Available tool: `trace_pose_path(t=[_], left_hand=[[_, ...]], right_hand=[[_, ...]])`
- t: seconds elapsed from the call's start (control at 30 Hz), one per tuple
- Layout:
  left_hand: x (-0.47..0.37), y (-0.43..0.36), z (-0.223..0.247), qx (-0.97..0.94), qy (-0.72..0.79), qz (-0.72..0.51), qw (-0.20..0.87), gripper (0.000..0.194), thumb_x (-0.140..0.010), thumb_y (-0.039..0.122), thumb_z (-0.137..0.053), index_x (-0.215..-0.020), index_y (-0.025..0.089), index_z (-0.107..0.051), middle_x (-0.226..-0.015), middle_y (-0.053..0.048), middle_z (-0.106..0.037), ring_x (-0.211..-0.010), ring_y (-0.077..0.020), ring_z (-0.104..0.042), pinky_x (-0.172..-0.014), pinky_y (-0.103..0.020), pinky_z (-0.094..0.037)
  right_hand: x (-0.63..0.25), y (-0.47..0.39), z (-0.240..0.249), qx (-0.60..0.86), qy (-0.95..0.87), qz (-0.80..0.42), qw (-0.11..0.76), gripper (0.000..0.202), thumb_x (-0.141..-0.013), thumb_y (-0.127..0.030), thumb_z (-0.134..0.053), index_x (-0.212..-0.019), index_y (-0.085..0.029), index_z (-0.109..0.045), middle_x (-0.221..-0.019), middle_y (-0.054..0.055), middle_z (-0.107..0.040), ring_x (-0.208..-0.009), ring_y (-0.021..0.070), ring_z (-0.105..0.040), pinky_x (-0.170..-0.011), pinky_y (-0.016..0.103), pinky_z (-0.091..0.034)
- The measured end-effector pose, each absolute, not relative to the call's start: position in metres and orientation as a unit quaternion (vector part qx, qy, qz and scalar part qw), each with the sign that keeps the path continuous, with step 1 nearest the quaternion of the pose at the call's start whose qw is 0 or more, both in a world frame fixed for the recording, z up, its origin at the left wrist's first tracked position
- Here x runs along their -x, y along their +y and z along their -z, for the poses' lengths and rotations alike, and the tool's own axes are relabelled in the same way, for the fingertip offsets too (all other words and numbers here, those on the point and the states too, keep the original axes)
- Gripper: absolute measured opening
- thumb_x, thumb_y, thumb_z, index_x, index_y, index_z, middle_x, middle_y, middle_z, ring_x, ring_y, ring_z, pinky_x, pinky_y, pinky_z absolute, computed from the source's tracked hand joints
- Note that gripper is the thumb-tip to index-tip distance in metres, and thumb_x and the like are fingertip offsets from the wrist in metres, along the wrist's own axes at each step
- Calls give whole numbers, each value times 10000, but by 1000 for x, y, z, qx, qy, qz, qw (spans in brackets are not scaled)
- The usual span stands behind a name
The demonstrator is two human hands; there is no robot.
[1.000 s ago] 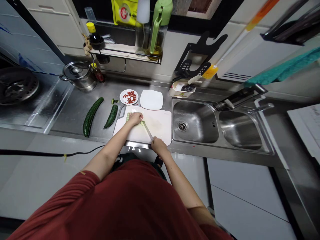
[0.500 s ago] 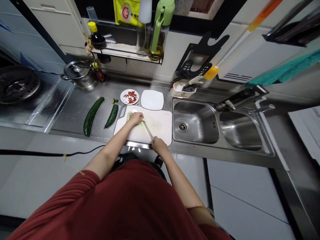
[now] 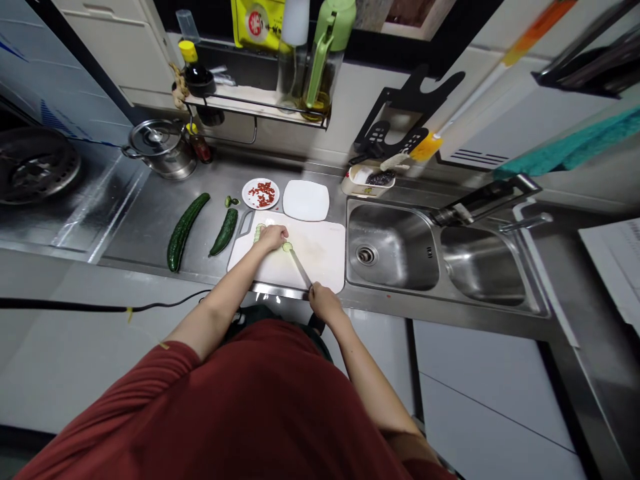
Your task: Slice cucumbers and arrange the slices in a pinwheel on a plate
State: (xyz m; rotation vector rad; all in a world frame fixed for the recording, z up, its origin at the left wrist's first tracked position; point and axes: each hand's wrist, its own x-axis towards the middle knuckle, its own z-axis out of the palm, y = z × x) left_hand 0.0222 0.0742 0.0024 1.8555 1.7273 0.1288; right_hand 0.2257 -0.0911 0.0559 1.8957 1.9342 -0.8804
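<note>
My left hand [image 3: 273, 237] is closed over cucumber on the white cutting board [image 3: 320, 247], its fingers curled and hiding most of the piece. Pale green cucumber slices [image 3: 259, 231] show on the board just left of it. Wrapped round the handle of a knife [image 3: 301, 268], my right hand [image 3: 325, 302] sits at the board's front edge. The blade points away from me, and its tip is at a cut cucumber slice [image 3: 287, 247] right of my left fingers. A shorter cucumber [image 3: 223, 232] and a long whole one [image 3: 187, 230] lie on the counter to the left.
Behind the board stand a plate of chopped red pieces [image 3: 261, 194] and a white square plate [image 3: 306, 200]. Cucumber ends [image 3: 231, 201] lie beside them. A double sink [image 3: 393, 267] is on the right, a lidded pot [image 3: 163, 150] at back left. A bottle shelf [image 3: 250, 100] hangs above.
My right hand has drawn the knife slightly back toward me and to the right. The slice at its tip shows more fully. My left hand stays nearly in place.
</note>
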Motion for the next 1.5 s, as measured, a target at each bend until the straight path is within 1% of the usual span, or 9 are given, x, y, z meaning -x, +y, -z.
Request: trace_pose_path(t=[0.27,0.5,0.7,0.93,1.1,1.2,1.37,1.5], left_hand=[[-21,75,1,-702,648,-53,290,164,-746,222,-627,-902,246,-671,-912,5,-707,-969,-212,-597,-932,-390,-316],[-21,74,1,-703,649,-52,286,158,-747,230,-622,-895,250,-672,-908,6,-707,-955,-208,-598,-937,-394,-321],[-22,73,1,-704,651,-50,280,176,-746,212,-613,-906,251,-677,-912,-4,-706,-983,-218,-594,-954,-398,-314],[-24,70,-1,-706,655,-54,264,189,-752,199,-593,-910,255,-679,-923,-9,-713,-991,-228,-589,-936,-406,-322],[-29,59,-6,-731,644,-57,217,239,-823,193,-494,-941,239,-696,-1021,-61,-697,-1029,-252,-571,-931,-423,-316],[-30,46,-9,-757,623,-60,187,268,-869,238,-458,-988,228,-698,-1055,-96,-671,-1050,-273,-553,-946,-448,-292],[-31,28,-14,-777,602,-59,175,285,-881,285,-468,-1075,232,-670,-1098,-113,-624,-1085,-292,-517,-962,-466,-272],[-33,26,-18,-769,612,-47,181,248,-866,263,-493,-1051,236,-656,-1105,-110,-613,-1098,-291,-503,-961,-454,-285]], right_hand=[[-218,-81,-54,-658,669,315,141,278,-939,-242,-354,-1098,-131,-553,-1052,177,-658,-985,263,-637,-771,326,-450],[-211,-71,-47,-662,671,305,136,271,-921,-223,-362,-1084,-131,-559,-1043,172,-660,-968,276,-645,-753,341,-467],[-210,-72,-46,-664,672,300,129,269,-917,-221,-364,-1075,-132,-563,-1042,173,-663,-976,270,-644,-760,338,-470],[-213,-80,-51,-666,671,296,133,262,-926,-224,-362,-1070,-135,-561,-1028,168,-668,-969,264,-648,-757,326,-465],[-216,-86,-54,-667,672,292,136,249,-937,-218,-356,-1064,-143,-556,-1025,159,-671,-963,256,-650,-762,319,-458],[-218,-89,-55,-666,673,292,138,249,-940,-214,-348,-1068,-145,-550,-1019,160,-671,-961,259,-651,-764,327,-454],[-221,-93,-55,-664,673,294,141,263,-951,-240,-343,-1081,-142,-550,-1016,162,-673,-963,275,-652,-756,330,-449],[-222,-95,-54,-664,673,294,143,266,-954,-241,-342,-1085,-142,-552,-1012,154,-677,-966,268,-652,-754,314,-443]])
